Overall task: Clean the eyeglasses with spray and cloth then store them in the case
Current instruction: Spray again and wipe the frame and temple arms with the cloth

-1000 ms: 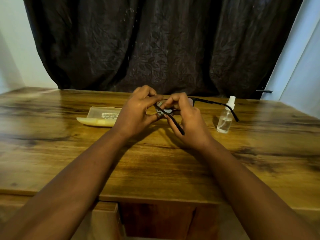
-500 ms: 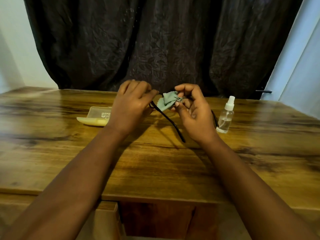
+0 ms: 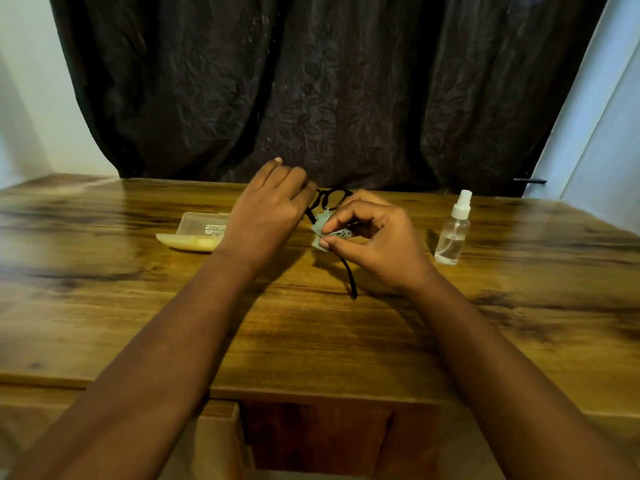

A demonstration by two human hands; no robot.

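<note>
Black-framed eyeglasses (image 3: pixel 332 199) are held above the middle of the wooden table (image 3: pixel 311 334). My left hand (image 3: pixel 268 209) grips the frame at its left side. One temple arm (image 3: pixel 349 277) hangs down toward me, its tip near the tabletop. My right hand (image 3: pixel 375 242) pinches a small pale green cloth (image 3: pixel 320 232) between thumb and fingers, just below the lenses. An open, pale yellow translucent case (image 3: pixel 195 233) lies on the table left of my left hand, partly hidden by it. A clear spray bottle (image 3: pixel 452 233) with a white nozzle stands upright to the right of my right hand.
A dark patterned curtain (image 3: pixel 311 88) hangs behind the table's far edge. Pale walls show at both sides. The table's front edge (image 3: pixel 311 396) runs below my forearms, with a wooden base underneath.
Both hands have lowered slightly toward the table. The glasses turned so the lens rims now show beyond my fingers. The cloth moved from between the hands down into my right fingertips.
</note>
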